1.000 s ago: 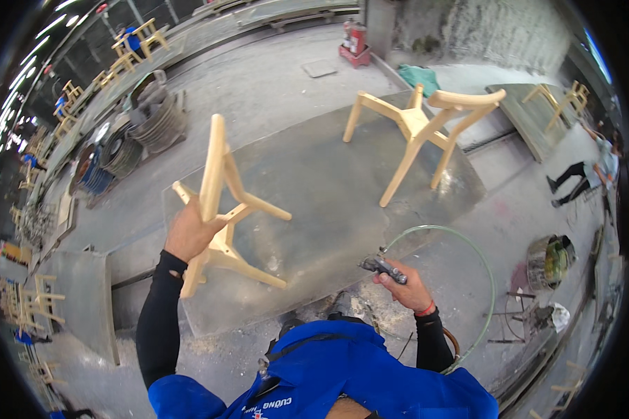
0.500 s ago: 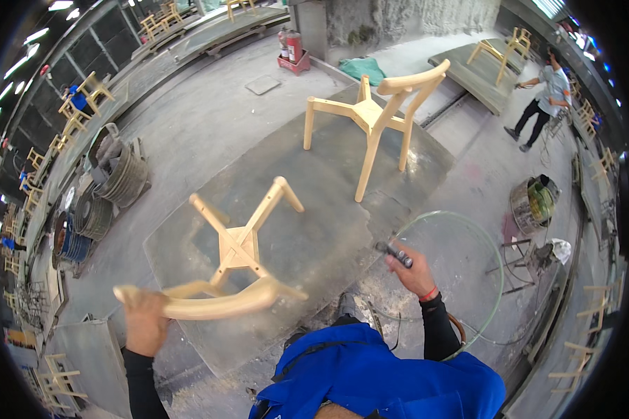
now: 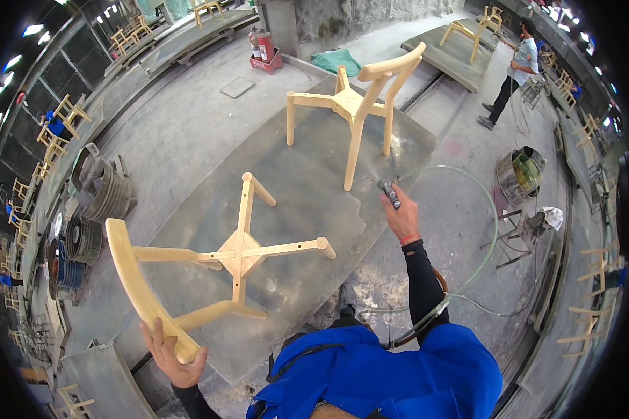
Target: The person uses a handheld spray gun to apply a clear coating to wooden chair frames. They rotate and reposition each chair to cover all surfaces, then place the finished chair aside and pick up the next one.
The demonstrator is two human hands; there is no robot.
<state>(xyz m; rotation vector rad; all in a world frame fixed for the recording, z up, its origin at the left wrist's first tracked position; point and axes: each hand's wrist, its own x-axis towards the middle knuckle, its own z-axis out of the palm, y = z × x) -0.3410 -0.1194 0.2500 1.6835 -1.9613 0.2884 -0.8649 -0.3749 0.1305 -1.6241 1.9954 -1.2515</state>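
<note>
A seatless wooden chair frame (image 3: 241,255) stands on a grey platform at my left, its curved backrest (image 3: 134,279) toward the left. My left hand (image 3: 171,353) grips the near end of that backrest, fingers over the top and thumb on the other side. In my right hand (image 3: 402,215) is a dark, small hand-held air gun (image 3: 389,194), pointing away from me; a faint whitish streak shows off its tip. A clear greenish hose (image 3: 495,230) loops to the right. A second chair frame (image 3: 349,105) stands farther off, beyond the air gun, touched by neither hand.
The grey platform (image 3: 286,157) lies under both chairs. Large tubs (image 3: 108,188) line the left; a bucket (image 3: 518,174) and stool (image 3: 508,237) stand right. Fire extinguishers (image 3: 264,47) sit in a red stand. A co-worker (image 3: 516,70) stands far right near another platform.
The near chair has turned clockwise, its backrest swinging from the near side to the left. My left hand has shifted nearer and rightward; my right hand has moved forward with the air gun.
</note>
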